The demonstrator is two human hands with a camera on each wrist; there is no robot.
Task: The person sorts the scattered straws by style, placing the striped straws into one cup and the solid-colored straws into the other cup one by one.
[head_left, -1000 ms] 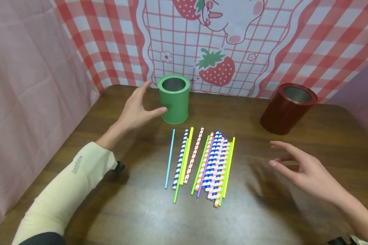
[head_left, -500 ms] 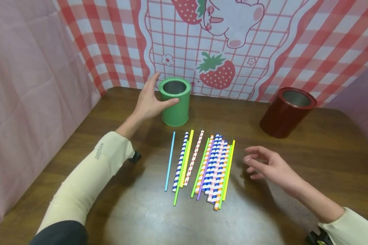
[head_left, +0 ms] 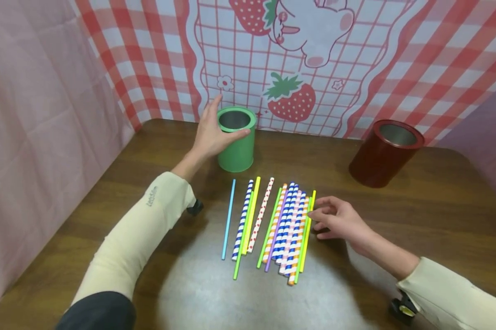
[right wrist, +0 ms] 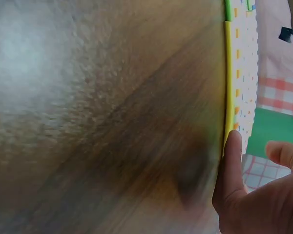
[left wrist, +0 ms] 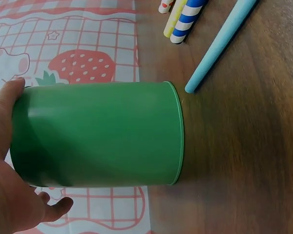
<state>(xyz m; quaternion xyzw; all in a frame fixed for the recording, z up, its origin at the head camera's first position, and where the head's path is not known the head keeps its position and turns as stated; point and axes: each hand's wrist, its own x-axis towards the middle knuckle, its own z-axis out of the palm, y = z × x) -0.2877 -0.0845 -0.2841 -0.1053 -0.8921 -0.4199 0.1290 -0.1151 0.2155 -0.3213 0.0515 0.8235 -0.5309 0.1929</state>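
In the head view, my left hand [head_left: 210, 136] is spread beside a green can [head_left: 237, 153], its thumb reaching across the front near the rim and its fingers up on the left. The left wrist view shows the can's side [left wrist: 100, 134]; firm contact cannot be made out. My right hand [head_left: 342, 223], loosely bent, is at the right edge of a row of drinking straws [head_left: 290, 227]. Its fingertips are at the outer yellow straw [head_left: 304, 259], seen also as a yellow straw [right wrist: 229, 73] in the right wrist view. No straw is off the table.
A dark red can [head_left: 380, 158] stands at the back right. Left of the row lie more straws, including a light blue straw [head_left: 228, 220] and a red-dotted straw [head_left: 261, 215]. A checked strawberry cloth [head_left: 326, 105] hangs behind the wooden table [head_left: 450, 220].
My left hand has moved right and closer around the green can. From the right, my right hand has come left to the straws. Cans and straws keep their places.
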